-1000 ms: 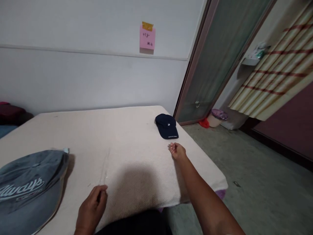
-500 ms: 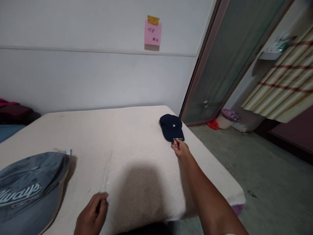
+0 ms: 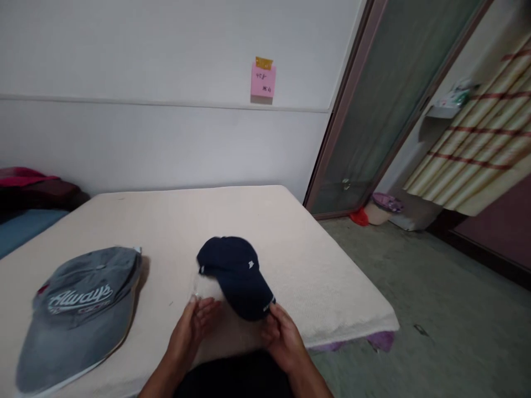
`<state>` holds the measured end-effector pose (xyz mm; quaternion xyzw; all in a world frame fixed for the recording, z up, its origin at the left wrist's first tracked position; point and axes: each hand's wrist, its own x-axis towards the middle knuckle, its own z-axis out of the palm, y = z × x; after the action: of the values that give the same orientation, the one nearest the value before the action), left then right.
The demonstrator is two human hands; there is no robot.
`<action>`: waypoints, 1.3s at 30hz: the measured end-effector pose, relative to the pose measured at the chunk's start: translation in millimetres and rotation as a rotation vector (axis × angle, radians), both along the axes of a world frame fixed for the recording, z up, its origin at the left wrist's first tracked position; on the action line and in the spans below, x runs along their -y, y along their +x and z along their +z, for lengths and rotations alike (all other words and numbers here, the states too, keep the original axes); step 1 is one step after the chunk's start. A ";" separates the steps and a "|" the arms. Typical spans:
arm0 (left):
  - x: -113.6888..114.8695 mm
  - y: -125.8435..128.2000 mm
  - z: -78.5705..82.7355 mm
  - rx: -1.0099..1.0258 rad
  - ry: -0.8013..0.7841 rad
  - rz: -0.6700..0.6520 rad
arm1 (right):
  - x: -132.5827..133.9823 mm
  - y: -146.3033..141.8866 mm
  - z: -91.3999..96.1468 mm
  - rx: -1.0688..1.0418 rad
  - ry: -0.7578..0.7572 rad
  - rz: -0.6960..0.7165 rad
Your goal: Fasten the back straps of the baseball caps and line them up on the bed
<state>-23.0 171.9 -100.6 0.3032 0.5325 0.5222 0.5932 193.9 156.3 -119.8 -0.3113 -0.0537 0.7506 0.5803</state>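
Note:
A small navy cap [image 3: 237, 273] with a white logo lies on the cream-covered bed [image 3: 265, 232], brim toward me. My right hand [image 3: 282, 338] pinches the brim's front edge between thumb and fingers. My left hand [image 3: 194, 326] is open, fingers stretched out toward the cap's left side, just short of touching it. A larger faded grey cap [image 3: 78, 304] with white "Always" lettering rests on the bed at the left, apart from both hands.
A white wall with a pink sticky note [image 3: 263, 83] stands behind the bed. A frosted glass door [image 3: 373, 116] and concrete floor [image 3: 448, 309] lie to the right. Red and blue bedding [image 3: 29, 193] is piled at the far left. A striped curtain [image 3: 481, 143] hangs at right.
My right hand took the navy cap by its brim at the bed's far right and pulled it in front of me. My left hand opened and rose toward the cap.

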 end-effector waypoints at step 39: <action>151.7 6.6 129.0 -0.734 0.516 -0.484 | 125.0 -47.7 157.1 1.596 1.159 0.078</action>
<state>-16.4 20.2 28.3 0.7179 0.4741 0.3433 0.3769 146.2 31.3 37.2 -0.3921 -0.7990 0.1966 0.4113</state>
